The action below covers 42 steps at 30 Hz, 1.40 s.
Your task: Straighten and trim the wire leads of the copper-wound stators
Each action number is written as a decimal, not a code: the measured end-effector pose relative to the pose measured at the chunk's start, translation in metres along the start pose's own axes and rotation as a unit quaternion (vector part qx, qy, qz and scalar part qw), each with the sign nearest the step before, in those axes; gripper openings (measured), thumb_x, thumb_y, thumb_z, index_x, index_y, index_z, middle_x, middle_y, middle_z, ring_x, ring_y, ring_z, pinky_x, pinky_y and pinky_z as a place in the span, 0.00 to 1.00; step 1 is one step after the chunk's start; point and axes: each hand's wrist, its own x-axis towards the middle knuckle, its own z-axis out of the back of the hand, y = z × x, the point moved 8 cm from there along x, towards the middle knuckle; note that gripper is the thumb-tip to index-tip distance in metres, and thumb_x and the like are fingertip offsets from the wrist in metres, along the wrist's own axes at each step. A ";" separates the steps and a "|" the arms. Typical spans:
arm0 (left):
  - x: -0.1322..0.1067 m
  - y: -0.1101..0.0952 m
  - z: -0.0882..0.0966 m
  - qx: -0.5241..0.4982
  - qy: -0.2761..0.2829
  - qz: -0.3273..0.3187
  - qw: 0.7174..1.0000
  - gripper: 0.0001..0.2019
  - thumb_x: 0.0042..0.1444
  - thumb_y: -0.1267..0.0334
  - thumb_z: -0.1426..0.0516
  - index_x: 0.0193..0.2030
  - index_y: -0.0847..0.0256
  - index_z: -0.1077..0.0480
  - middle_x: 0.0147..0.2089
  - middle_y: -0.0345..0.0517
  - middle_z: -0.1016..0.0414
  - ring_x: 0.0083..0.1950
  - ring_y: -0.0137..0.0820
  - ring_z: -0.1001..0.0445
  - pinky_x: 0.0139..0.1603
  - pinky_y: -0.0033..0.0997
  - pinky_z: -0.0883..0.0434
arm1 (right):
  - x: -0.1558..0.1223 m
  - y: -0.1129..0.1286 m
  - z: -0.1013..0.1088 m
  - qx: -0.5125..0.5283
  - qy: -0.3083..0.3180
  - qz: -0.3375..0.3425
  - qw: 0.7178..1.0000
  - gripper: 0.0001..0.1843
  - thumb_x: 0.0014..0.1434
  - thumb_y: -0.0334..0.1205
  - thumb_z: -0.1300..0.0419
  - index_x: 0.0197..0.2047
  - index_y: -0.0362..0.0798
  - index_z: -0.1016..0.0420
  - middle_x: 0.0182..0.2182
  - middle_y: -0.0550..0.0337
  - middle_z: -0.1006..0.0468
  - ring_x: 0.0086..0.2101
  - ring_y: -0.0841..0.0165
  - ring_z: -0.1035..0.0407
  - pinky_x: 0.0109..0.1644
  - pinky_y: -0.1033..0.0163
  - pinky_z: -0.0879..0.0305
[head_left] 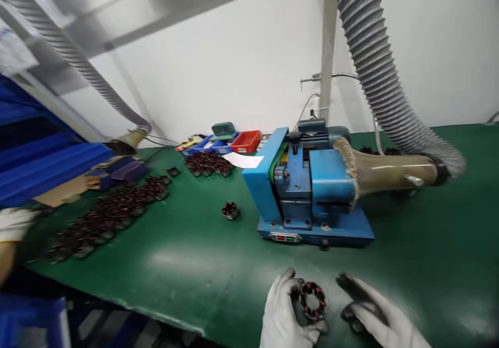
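Observation:
In my gloved left hand (284,311), near the table's front edge, is a round motor stator (313,300) with dark and reddish windings around a central hole. The fingers and thumb grip it by its side, its ring face turned toward me. My gloved right hand (380,311) is just right of the stator and apart from it, its thumb and fingers spread with nothing between them; the fingertips are dark and slightly blurred. Beyond both hands stands a blue belt-driven machine (298,181) with red and green buttons. A single stator (230,210) sits on the green table left of the machine.
Rows of stators (113,213) cover the table's left side, and another cluster (208,164) lies farther back. Red (246,141) and blue bins stand along the wall. A grey duct hose (374,51) joins the machine's right side. Another person's gloved hand (15,223) shows at far left.

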 end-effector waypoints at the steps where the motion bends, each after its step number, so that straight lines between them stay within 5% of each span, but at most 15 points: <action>1: -0.005 -0.013 -0.010 -0.019 0.002 -0.022 1.000 0.40 0.33 0.65 0.34 0.57 0.58 0.43 0.58 0.53 0.34 0.61 0.50 0.39 0.56 0.46 0.34 | 0.003 0.003 -0.003 0.013 0.023 -0.016 1.000 0.34 0.51 0.55 0.43 0.58 0.46 0.36 0.37 0.51 0.22 0.35 0.62 0.27 0.39 0.64 0.31; 4: -0.010 -0.044 -0.024 -0.039 0.014 -0.084 0.996 0.45 0.33 0.64 0.35 0.60 0.63 0.48 0.58 0.58 0.35 0.60 0.52 0.38 0.56 0.49 0.34 | 0.012 0.013 -0.006 0.029 0.068 -0.021 0.997 0.31 0.43 0.51 0.38 0.49 0.43 0.28 0.42 0.47 0.26 0.29 0.65 0.30 0.26 0.65 0.33; 7: -0.003 -0.068 -0.018 -0.028 0.030 -0.174 0.984 0.45 0.33 0.64 0.35 0.61 0.62 0.49 0.56 0.57 0.34 0.58 0.51 0.37 0.57 0.52 0.36 | 0.013 0.012 -0.007 0.074 0.092 -0.025 0.993 0.18 0.42 0.44 0.37 0.36 0.44 0.26 0.33 0.53 0.25 0.27 0.68 0.31 0.22 0.68 0.39; 11: 0.004 -0.089 -0.006 -0.081 0.075 -0.263 0.958 0.36 0.35 0.65 0.34 0.54 0.57 0.41 0.49 0.47 0.28 0.53 0.43 0.31 0.59 0.49 0.37 | 0.008 0.003 0.005 0.135 -0.036 -0.020 0.990 0.11 0.38 0.41 0.33 0.24 0.44 0.25 0.24 0.59 0.26 0.19 0.72 0.36 0.23 0.66 0.38; 14: 0.009 -0.092 -0.002 -0.126 0.086 -0.241 0.959 0.27 0.34 0.64 0.33 0.44 0.56 0.35 0.41 0.42 0.27 0.46 0.40 0.29 0.57 0.49 0.37 | 0.000 -0.004 0.022 0.236 -0.134 -0.044 0.961 0.14 0.37 0.44 0.30 0.25 0.44 0.25 0.20 0.60 0.27 0.17 0.73 0.38 0.20 0.67 0.40; 18: 0.008 -0.089 -0.008 -0.126 0.094 -0.206 0.966 0.28 0.32 0.62 0.31 0.43 0.57 0.35 0.41 0.45 0.29 0.45 0.42 0.31 0.51 0.48 0.34 | -0.012 0.007 0.062 0.362 -0.239 0.002 0.901 0.16 0.34 0.44 0.28 0.26 0.48 0.26 0.23 0.61 0.25 0.21 0.72 0.34 0.21 0.69 0.37; 20: 0.007 -0.085 -0.011 -0.115 0.091 -0.202 0.968 0.33 0.33 0.61 0.31 0.49 0.57 0.37 0.44 0.48 0.30 0.47 0.43 0.32 0.51 0.49 0.34 | -0.021 0.018 0.075 0.290 -0.273 0.034 0.916 0.14 0.38 0.46 0.29 0.26 0.49 0.26 0.22 0.61 0.25 0.21 0.70 0.33 0.21 0.69 0.35; 23: 0.007 -0.079 -0.013 -0.088 0.076 -0.200 0.973 0.41 0.37 0.62 0.33 0.59 0.59 0.46 0.48 0.53 0.31 0.50 0.46 0.33 0.51 0.51 0.34 | -0.022 0.030 0.045 0.023 -0.141 0.074 0.987 0.08 0.45 0.44 0.33 0.27 0.50 0.23 0.23 0.59 0.23 0.23 0.67 0.29 0.27 0.66 0.31; 25: 0.008 -0.079 -0.013 -0.093 0.072 -0.211 0.970 0.37 0.39 0.64 0.36 0.58 0.59 0.44 0.48 0.52 0.31 0.50 0.46 0.33 0.53 0.52 0.36 | -0.025 0.027 0.010 -0.148 -0.031 0.131 0.980 0.05 0.50 0.41 0.37 0.30 0.50 0.23 0.26 0.59 0.22 0.26 0.66 0.28 0.31 0.66 0.30; 27: 0.009 -0.081 -0.010 -0.113 0.066 -0.219 0.967 0.30 0.39 0.67 0.37 0.52 0.58 0.38 0.46 0.49 0.30 0.50 0.44 0.32 0.56 0.51 0.38 | -0.030 0.021 -0.004 -0.246 -0.026 0.201 0.948 0.07 0.56 0.41 0.42 0.31 0.51 0.24 0.26 0.59 0.22 0.26 0.68 0.28 0.31 0.67 0.31; 32: 0.012 -0.085 -0.006 -0.123 0.049 -0.198 0.971 0.24 0.35 0.67 0.35 0.43 0.57 0.34 0.42 0.46 0.30 0.47 0.43 0.31 0.53 0.50 0.35 | -0.026 0.005 0.032 -0.349 -0.148 0.184 0.907 0.15 0.62 0.46 0.50 0.30 0.51 0.26 0.27 0.59 0.21 0.27 0.66 0.26 0.33 0.64 0.29; 35: 0.009 -0.082 -0.006 -0.118 0.052 -0.206 0.970 0.29 0.34 0.66 0.34 0.47 0.57 0.36 0.46 0.49 0.31 0.49 0.44 0.32 0.52 0.51 0.34 | -0.026 0.016 0.053 -0.341 -0.169 0.163 0.910 0.15 0.60 0.47 0.49 0.31 0.50 0.25 0.30 0.56 0.20 0.30 0.63 0.26 0.37 0.62 0.29; 39: 0.004 -0.079 -0.005 -0.198 0.171 -0.238 0.935 0.59 0.23 0.59 0.29 0.64 0.58 0.56 0.63 0.60 0.47 0.63 0.52 0.44 0.59 0.53 0.39 | -0.023 0.037 0.023 -0.327 -0.002 0.155 0.932 0.22 0.55 0.42 0.44 0.54 0.50 0.30 0.46 0.53 0.24 0.43 0.62 0.28 0.47 0.62 0.33; 42: 0.009 -0.085 -0.001 -0.251 0.247 -0.202 0.914 0.67 0.21 0.58 0.28 0.66 0.57 0.65 0.68 0.60 0.57 0.66 0.52 0.51 0.63 0.52 0.45 | -0.018 0.041 -0.010 -0.390 0.140 0.114 0.903 0.39 0.50 0.35 0.42 0.65 0.49 0.48 0.40 0.51 0.21 0.36 0.58 0.26 0.39 0.60 0.31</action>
